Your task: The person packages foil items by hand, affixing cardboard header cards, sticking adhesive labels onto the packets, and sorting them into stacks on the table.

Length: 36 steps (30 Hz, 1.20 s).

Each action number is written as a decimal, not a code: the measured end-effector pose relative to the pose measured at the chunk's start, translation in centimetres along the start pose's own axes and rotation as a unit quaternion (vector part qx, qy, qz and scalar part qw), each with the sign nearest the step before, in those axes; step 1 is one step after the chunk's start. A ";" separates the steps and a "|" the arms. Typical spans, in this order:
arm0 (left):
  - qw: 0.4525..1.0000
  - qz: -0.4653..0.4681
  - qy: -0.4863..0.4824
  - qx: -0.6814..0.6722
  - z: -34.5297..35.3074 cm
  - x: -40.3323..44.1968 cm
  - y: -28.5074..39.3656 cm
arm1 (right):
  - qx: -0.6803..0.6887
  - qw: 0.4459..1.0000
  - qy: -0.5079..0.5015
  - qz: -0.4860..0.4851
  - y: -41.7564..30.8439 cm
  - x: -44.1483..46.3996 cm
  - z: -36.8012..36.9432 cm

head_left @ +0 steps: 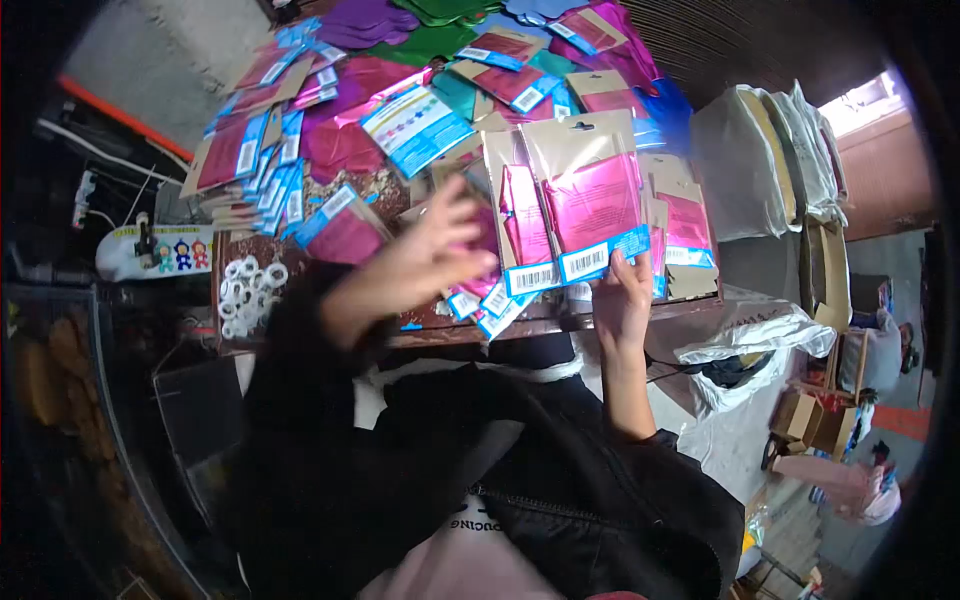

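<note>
The right hand (pixel 622 300) has its fingers closed on the blue bottom edge of a pink packet (pixel 592 200). The packet stands up at the near side of the desk (pixel 420 338), with its brown top and its hole pointing away from the person. A thinner-looking packet (pixel 525 215) is just beside it, on the left. I cannot tell if the right hand holds that one too.

The left hand (pixel 430 240) is blurry. Its fingers are open and spread, and they look like they hold nothing. It is near the packets, and I cannot tell if it touches any.

On the left of the desk is a messy heap of packets (pixel 250 150), and nearer is a bunch of white rings (pixel 250 292). A blue and white packet with stars (pixel 415 130) lies in the middle. Shiny purple shapes (pixel 365 22) and green shapes (pixel 430 45) are at the far side. Big white bags (pixel 740 160) are on the right.
</note>
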<state>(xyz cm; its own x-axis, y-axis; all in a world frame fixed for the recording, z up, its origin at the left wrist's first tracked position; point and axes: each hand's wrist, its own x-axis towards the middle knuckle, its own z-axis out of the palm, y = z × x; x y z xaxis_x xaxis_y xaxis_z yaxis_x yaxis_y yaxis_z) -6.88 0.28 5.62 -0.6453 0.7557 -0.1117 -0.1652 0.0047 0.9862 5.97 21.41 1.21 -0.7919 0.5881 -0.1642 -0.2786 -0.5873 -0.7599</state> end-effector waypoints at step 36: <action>0.911 0.083 0.370 -0.163 5.7 -1.8 -5.2 | -0.338 0.925 -0.040 -0.168 -5.2 9.1 -1.9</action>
<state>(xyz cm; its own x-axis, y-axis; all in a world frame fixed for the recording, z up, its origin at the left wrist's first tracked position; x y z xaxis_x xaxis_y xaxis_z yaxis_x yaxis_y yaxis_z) -0.60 2.65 1.35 -0.9876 0.0796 -0.1354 -0.1550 -0.3553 0.9218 1.21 30.87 2.50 -0.7675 0.6153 0.1797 -0.1346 0.1194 -0.9837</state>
